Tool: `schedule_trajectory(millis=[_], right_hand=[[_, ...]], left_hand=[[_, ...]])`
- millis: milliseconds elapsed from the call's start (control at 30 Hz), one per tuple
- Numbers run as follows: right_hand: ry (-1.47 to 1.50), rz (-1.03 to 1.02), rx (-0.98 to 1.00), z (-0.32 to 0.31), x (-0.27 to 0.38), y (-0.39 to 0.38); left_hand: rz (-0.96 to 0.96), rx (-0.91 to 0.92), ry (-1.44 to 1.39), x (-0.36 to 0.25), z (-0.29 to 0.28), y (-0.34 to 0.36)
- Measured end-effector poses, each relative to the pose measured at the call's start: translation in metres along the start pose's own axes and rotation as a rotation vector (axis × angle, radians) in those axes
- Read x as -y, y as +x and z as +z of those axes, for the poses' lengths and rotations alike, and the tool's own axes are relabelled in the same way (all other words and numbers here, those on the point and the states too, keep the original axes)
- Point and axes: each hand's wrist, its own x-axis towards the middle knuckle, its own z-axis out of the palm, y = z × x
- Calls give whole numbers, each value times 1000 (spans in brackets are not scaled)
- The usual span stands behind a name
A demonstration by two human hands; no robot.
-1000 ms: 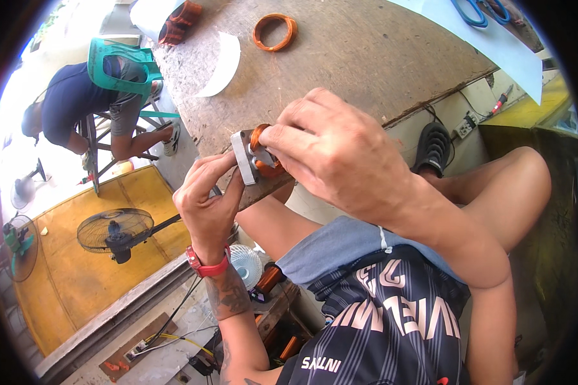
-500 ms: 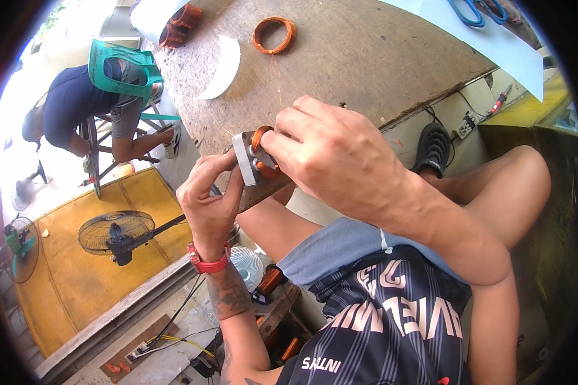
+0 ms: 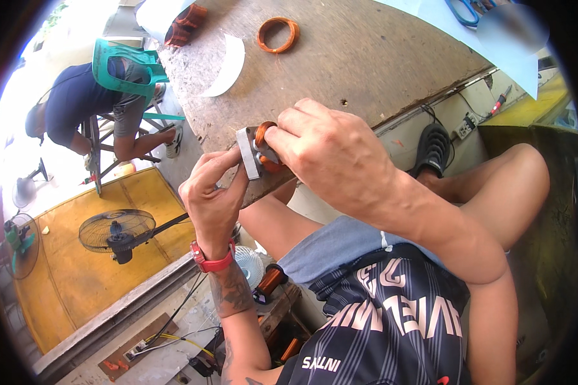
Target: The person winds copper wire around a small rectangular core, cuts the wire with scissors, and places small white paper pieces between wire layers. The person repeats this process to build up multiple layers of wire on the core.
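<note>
Copper wire (image 3: pixel 264 133) sits in a grey metal piece (image 3: pixel 248 154), right by the near edge of the table (image 3: pixel 340 58). Left hand's (image 3: pixel 212 189) thumb and finger are clamped on the metal; right hand's (image 3: pixel 331 151) fingers are pinched on the wire, tips partly hidden. Spare wire ring (image 3: pixel 294 36) lies farther back.

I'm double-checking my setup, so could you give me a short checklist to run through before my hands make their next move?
1. Left hand on the grey-edged part: ok, fingers against it.
2. Right hand on the copper-coloured coil: ok, fingertips at it.
3. Coil fully seated: cannot tell, the right hand hides some of it.
4. Loose coil ring apart from both hands: ok, farther up the table.
5. Blue-handled scissors away from the hands: ok, at the far right.
</note>
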Motion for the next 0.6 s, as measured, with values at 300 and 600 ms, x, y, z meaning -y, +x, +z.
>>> schedule_trajectory(millis=[300, 600], right_hand=[[-60, -172, -33, 7, -13, 1], [-34, -224, -67, 11, -20, 3]], left_hand=[[99, -22, 102, 0, -2, 0], [266, -200, -124, 40, 28, -2]])
